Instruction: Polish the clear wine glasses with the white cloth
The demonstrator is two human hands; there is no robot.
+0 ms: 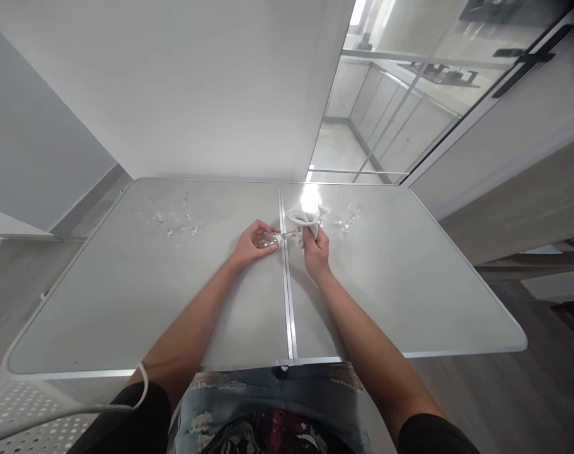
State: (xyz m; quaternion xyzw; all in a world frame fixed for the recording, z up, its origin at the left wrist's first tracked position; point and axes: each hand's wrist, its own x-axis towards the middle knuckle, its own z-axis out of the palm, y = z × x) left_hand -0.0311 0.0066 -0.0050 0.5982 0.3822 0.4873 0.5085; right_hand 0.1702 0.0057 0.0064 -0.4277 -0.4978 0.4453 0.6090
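Holding a clear, stemmed drinking glass [269, 239] sideways, the left hand [252, 244] curves its fingers around the bowl, thumb on the near side and the other fingers on the far side. The glass lies level between the two hands, over the middle of a pale grey, rectangular surface [395, 277] with rounded corners and a metal rim. Its bowl points to the left and its stem runs to the right, crossing above the silver metal strip [288, 302] that divides the surface into two halves. Whether the glass touches the surface cannot be told.

The right hand [317, 253] pinches a folded, whitish-grey cloth [302, 218] between thumb and fingers; the cloth wraps the far end of the stem and hides the foot of the glass.

Just beyond the cloth shows another clear glass [322, 213], partly covered by it, and a little farther right is a clear, stemmed glass [347, 224], well apart from the right hand. On the left half, well apart from the left hand, a loose group of transparent glasses [192, 229] stands near the far edge; their outlines are too faint to count. A bright white reflection [310, 197] lies on the surface behind the cloth. A white cable [142, 392] passes over the left forearm, beside a black sleeve [130, 419].
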